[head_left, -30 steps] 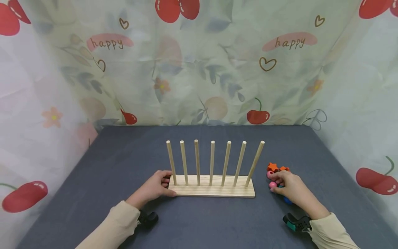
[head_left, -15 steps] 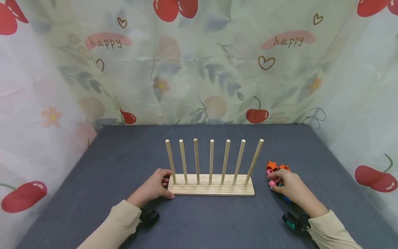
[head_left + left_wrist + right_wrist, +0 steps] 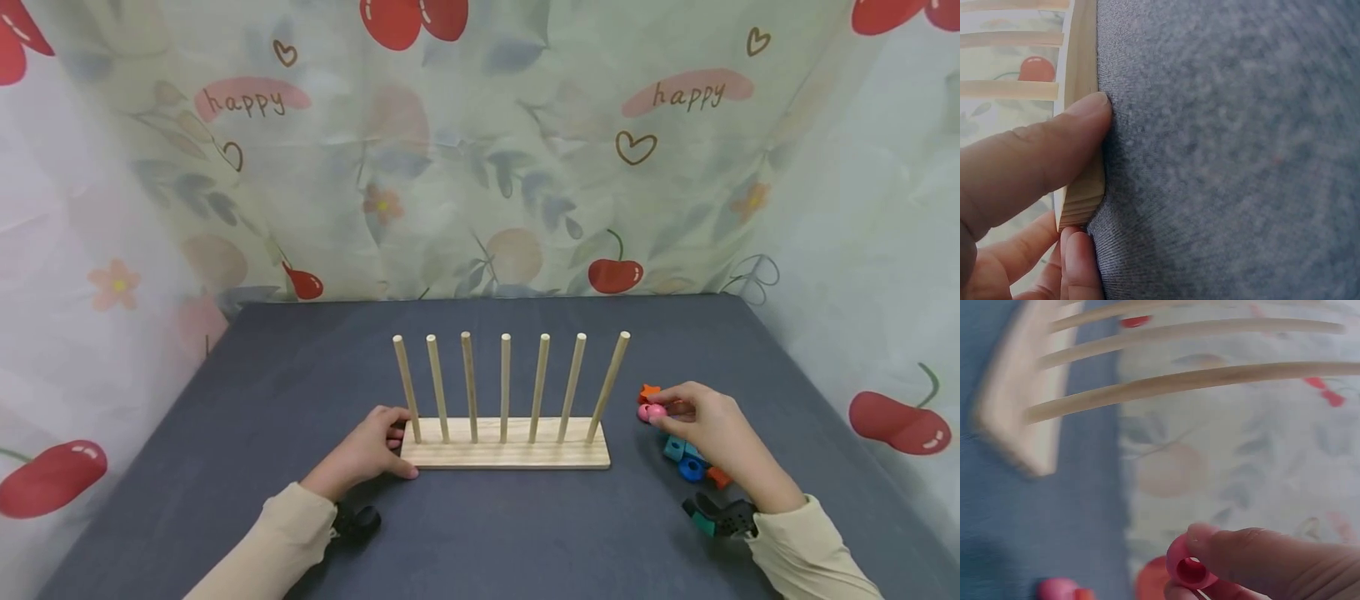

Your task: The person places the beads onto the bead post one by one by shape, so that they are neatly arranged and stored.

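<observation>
A pale wooden rack (image 3: 506, 455) with a row of several upright pegs stands on the dark cloth. My left hand (image 3: 367, 448) grips the rack's left end; in the left wrist view the thumb (image 3: 1079, 131) lies along its front edge and the fingers are bent at the end face. Right of the rack, my right hand (image 3: 705, 421) pinches a pink bead (image 3: 1177, 555) between thumb and fingertips, its hole showing in the right wrist view. A second pink bead (image 3: 643, 413) lies below it on the cloth, near an orange star bead (image 3: 648, 392). Part of the bead group is hidden behind my right hand.
Blue beads (image 3: 692, 469) and another orange bead (image 3: 718, 477) lie under and in front of my right wrist. Beyond the far edge of the cloth-covered table (image 3: 330, 350) hangs a printed curtain (image 3: 450, 167), with more of it along both sides.
My right hand has risen from the bead group with a pink bead, uncovering blue and orange beads beneath it. The left hand keeps its grip on the rack; the head view has shifted slightly.
</observation>
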{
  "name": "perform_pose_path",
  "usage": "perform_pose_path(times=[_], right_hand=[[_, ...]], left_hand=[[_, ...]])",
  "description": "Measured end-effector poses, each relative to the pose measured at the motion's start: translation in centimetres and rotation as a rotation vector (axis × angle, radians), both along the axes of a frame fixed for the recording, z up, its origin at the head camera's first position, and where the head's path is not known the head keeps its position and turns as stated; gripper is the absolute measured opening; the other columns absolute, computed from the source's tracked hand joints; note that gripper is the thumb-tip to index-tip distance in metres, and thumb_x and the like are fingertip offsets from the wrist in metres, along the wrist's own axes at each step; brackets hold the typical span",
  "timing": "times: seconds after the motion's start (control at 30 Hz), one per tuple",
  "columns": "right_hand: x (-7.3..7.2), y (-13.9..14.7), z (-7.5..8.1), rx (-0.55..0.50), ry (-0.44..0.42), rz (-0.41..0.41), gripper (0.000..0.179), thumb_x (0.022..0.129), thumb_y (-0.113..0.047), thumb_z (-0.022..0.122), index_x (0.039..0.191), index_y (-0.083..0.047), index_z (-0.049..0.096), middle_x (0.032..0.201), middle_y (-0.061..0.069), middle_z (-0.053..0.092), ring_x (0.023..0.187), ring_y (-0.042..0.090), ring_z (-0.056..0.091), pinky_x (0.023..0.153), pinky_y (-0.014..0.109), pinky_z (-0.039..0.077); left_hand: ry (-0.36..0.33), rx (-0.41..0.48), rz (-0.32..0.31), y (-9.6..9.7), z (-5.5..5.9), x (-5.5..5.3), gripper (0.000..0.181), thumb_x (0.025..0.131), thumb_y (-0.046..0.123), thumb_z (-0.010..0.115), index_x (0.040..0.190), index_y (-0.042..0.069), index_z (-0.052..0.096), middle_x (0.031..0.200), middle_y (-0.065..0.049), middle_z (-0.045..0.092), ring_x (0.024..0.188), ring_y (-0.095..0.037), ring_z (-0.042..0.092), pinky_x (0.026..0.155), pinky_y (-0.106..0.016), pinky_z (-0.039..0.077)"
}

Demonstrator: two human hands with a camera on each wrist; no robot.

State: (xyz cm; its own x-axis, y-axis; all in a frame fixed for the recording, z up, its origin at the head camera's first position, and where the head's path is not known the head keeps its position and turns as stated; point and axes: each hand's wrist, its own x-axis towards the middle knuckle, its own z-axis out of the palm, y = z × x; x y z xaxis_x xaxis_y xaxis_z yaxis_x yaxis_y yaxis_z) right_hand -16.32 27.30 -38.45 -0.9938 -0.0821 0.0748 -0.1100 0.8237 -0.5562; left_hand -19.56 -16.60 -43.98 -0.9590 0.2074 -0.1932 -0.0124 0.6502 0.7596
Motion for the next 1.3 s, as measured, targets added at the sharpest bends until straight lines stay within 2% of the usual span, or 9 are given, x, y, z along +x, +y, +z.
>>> perform_pose_path(times=[0.17,0.27,0.37,0.5,0.57,0.63,0.77,1.0,1.3], right_hand=[[0.5,0.0,3.0,-0.103,0.020,-0.046,0.040,0.089,-0.033,0.069,0.119,-0.006,0.066,0.113,0.017,0.067,0.092,0.023,0.070,0.070,0.025,0.057],[0.9,-0.2,4.9,-0.170,0.073,-0.058,0.044,0.089,-0.040,0.067,0.121,-0.010,0.065,0.112,0.014,0.069,0.088,0.010,0.070,0.070,0.015,0.053],[1.2,-1.0,6.3,-0.227,0.160,-0.051,0.041,0.089,-0.041,0.067,0.119,-0.012,0.066,0.108,0.005,0.070,0.084,-0.004,0.067,0.071,0.008,0.051],[1.6,-2.7,8.2,-0.287,0.275,-0.016,0.035,0.090,-0.033,0.069,0.118,-0.013,0.067,0.103,-0.014,0.068,0.084,-0.010,0.064,0.072,0.008,0.050],[1.8,-3.7,9.2,-0.338,0.328,0.031,0.033,0.089,-0.024,0.070,0.120,-0.011,0.066,0.104,-0.018,0.066,0.087,-0.008,0.064,0.074,0.008,0.051],[1.9,-4.6,10.1,-0.397,0.374,0.085,0.035,0.087,-0.015,0.072,0.121,-0.007,0.065,0.107,-0.018,0.065,0.090,-0.006,0.065,0.076,0.010,0.052],[2.0,-6.7,11.7,-0.522,0.434,0.198,0.038,0.083,0.003,0.072,0.120,0.000,0.064,0.110,-0.008,0.066,0.096,0.003,0.066,0.081,0.014,0.053],[1.8,-9.6,13.3,-0.621,0.397,0.277,0.032,0.085,-0.001,0.071,0.116,-0.002,0.066,0.111,0.002,0.066,0.096,0.010,0.066,0.085,0.019,0.054],[0.7,-12.6,12.9,-0.730,0.378,0.380,0.037,0.084,-0.002,0.073,0.119,0.002,0.064,0.110,0.000,0.065,0.096,0.011,0.068,0.085,0.025,0.055]], left_hand=[[0.000,-0.002,0.003,-0.1,-0.1,0.0,0.083,0.059,0.001,0.091,0.132,-0.003,0.051,0.125,-0.017,0.044,0.111,-0.028,0.055,0.096,-0.040,0.050],[-0.001,-0.006,0.001,0.0,0.0,0.0,0.083,0.059,0.001,0.091,0.132,-0.003,0.051,0.125,-0.017,0.044,0.111,-0.028,0.055,0.096,-0.040,0.050],[-0.003,-0.017,0.002,0.0,0.1,0.0,0.083,0.059,0.002,0.091,0.132,-0.002,0.052,0.125,-0.016,0.045,0.110,-0.027,0.055,0.095,-0.040,0.050],[-0.008,-0.026,0.003,0.0,0.0,0.0,0.084,0.059,0.003,0.091,0.132,-0.001,0.052,0.125,-0.016,0.045,0.110,-0.028,0.055,0.095,-0.040,0.050],[-0.009,-0.028,0.005,0.1,0.0,0.0,0.084,0.059,0.003,0.092,0.132,-0.001,0.052,0.125,-0.016,0.046,0.111,-0.027,0.055,0.095,-0.040,0.050],[-0.009,-0.030,0.006,0.1,0.0,0.0,0.084,0.059,0.003,0.092,0.132,0.000,0.052,0.125,-0.015,0.046,0.111,-0.027,0.055,0.095,-0.040,0.050],[-0.009,-0.037,0.004,0.1,0.1,0.0,0.084,0.059,0.004,0.092,0.133,0.000,0.052,0.125,-0.015,0.046,0.110,-0.027,0.056,0.095,-0.040,0.050],[-0.010,-0.036,-0.005,0.0,0.6,0.2,0.084,0.059,0.004,0.091,0.133,-0.002,0.051,0.126,-0.016,0.045,0.111,-0.028,0.056,0.095,-0.041,0.050],[-0.014,-0.042,-0.013,0.0,0.5,0.2,0.085,0.060,0.005,0.092,0.134,-0.002,0.050,0.126,-0.017,0.045,0.111,-0.028,0.055,0.095,-0.041,0.050]])
